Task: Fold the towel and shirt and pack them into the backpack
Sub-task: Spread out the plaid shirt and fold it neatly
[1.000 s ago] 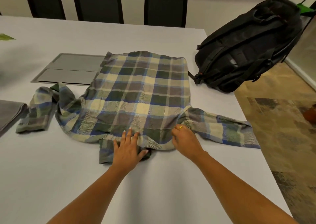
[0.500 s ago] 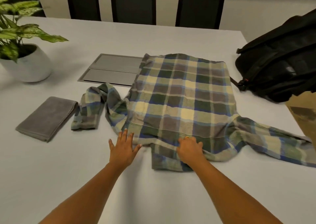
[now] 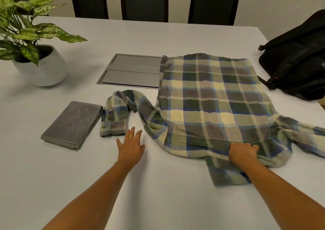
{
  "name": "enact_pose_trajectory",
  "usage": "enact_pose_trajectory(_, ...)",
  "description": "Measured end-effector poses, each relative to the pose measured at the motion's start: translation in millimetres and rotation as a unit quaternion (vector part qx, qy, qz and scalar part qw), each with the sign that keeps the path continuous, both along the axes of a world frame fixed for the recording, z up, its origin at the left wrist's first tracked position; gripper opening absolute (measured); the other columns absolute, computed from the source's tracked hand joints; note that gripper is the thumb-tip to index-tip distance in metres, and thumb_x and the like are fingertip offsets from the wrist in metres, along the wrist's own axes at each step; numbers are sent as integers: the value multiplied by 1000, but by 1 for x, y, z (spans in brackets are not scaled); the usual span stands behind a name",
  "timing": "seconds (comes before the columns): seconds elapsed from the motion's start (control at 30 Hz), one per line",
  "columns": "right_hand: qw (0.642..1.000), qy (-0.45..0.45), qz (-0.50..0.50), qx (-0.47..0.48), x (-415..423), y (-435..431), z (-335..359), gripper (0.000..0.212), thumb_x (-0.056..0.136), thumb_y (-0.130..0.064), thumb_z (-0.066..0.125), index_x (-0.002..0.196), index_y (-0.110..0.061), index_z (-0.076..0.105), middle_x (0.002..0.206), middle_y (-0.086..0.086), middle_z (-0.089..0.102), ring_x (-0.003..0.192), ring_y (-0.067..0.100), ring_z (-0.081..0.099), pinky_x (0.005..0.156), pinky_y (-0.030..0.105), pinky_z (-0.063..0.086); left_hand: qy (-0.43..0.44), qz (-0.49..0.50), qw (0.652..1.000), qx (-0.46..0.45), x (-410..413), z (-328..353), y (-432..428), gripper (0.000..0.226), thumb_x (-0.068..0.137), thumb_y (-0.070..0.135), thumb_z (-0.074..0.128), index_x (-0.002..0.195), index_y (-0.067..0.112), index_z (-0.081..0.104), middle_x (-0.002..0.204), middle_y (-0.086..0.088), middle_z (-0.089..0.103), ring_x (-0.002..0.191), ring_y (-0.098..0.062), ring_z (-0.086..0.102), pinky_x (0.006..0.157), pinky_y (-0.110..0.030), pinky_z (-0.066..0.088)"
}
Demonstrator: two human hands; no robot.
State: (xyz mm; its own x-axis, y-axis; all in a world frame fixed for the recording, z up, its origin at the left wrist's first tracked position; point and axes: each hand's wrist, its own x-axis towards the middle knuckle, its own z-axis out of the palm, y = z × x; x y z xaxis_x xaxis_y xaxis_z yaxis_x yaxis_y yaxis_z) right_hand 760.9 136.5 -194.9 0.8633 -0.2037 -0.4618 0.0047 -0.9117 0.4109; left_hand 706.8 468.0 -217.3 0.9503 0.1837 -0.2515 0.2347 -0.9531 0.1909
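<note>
You are holding your left hand point(image 3: 131, 147) spread and empty by the sleeve point(image 3: 116, 117) at 11 o'clock while your right hand point(image 3: 243, 153) is gripping the shirt point(image 3: 211, 106) lying at 1 o'clock on the counter point(image 3: 158, 194), so tugging unevenly risks rumpling it.

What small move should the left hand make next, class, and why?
Probably take the crumpled sleeve and fold it over the shirt: the left hand lies open just short of it, the right hand grips the shirt's near edge, the towel is folded.
</note>
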Motion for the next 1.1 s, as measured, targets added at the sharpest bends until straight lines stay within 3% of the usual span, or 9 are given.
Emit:
enact_pose_trajectory(0.1, 998, 29, 13, -62, 6, 15, 13, 37, 96, -27, 36, 129, -16, 48, 133, 6, 51, 123, 30, 45, 102, 46, 32, -20, 21, 1000, -3, 2, 1, 20, 58, 98, 36, 40, 148, 21, 16, 158, -4, 3, 145, -22, 4, 113, -54, 9)
enact_pose_trajectory(0.17, 996, -20, 64, -53, 9, 33, 21, 32, 95, -29, 39, 120, -15, 53, 120, 5, 57, 113, 26, 51, 98, 41, 37, -31, 35, 999, 8, 5, 1, 34, 59, 96, 35, 44, 147, 20, 18, 157, -5, 8, 145, -23, 6, 112, -54, 12)
enact_pose_trajectory(0.3, 950, -148, 153, 227, 13, 92, 24, 25, 95, -29, 41, 101, -14, 61, 90, 2, 59, 80, 16, 56, 74, 28, 48, -52, 59, 997, 23, 18, 1, 58, 58, 94, 33, 47, 145, 18, 23, 154, -7, 17, 143, -25, 12, 111, -50, 21)
enact_pose_trajectory(0.43, 874, -76, 188, 441, 7, 156, 19, 21, 93, -24, 48, 97, -10, 63, 89, 7, 63, 76, 19, 57, 65, 27, 46, -44, 73, 996, 23, 32, -3, 70, 56, 93, 31, 50, 142, 16, 28, 147, -9, 33, 138, -27, 27, 106, -49, 31)
enact_pose_trajectory(0.5, 864, -46, 173, 470, 4, 176, 9, 25, 92, -29, 53, 107, -11, 61, 100, 8, 64, 87, 21, 58, 72, 30, 48, -41, 85, 995, 21, 39, -5, 73, 56, 91, 31, 52, 139, 14, 31, 138, -11, 44, 129, -28, 38, 99, -46, 40)
enact_pose_trajectory(0.63, 902, -13, 157, 402, 6, 191, -17, 50, 88, -35, 60, 132, -13, 47, 127, 6, 52, 117, 24, 49, 92, 31, 42, -42, 51, 996, 56, 50, -6, 80, 34, 92, 28, 53, 123, 14, 52, 117, -6, 59, 114, -24, 45, 81, -34, 48)
enact_pose_trajectory(0.77, 891, -20, 149, 428, 9, 191, -28, 31, 90, -11, 53, 121, -12, 58, 113, 10, 61, 100, 23, 57, 82, 27, 47, -80, 92, 992, -10, 58, 5, 90, 24, 95, 11, 47, 108, 6, 66, 98, -15, 65, 81, -25, 56, 67, -28, 41)
enact_pose_trajectory(0.93, 826, 41, -48, 559, 25, 180, -23, 7, 85, -7, 57, 82, -10, 62, 74, 5, 54, 67, 14, 50, 61, 23, 39, -242, 196, 926, -215, 82, 59, 126, 36, 90, -8, 40, 117, 0, 62, 115, -21, 63, 106, -36, 58, 94, -34, 42)
enact_pose_trajectory(1.1, 792, 114, -90, 593, 29, 167, -11, 35, 81, 8, 52, 57, -15, 44, 50, -6, 41, 51, 8, 38, 49, 17, 32, -384, 317, 816, -295, 98, 121, 182, 34, 87, -5, 40, 109, 5, 64, 107, -15, 64, 103, -30, 59, 91, -38, 48)
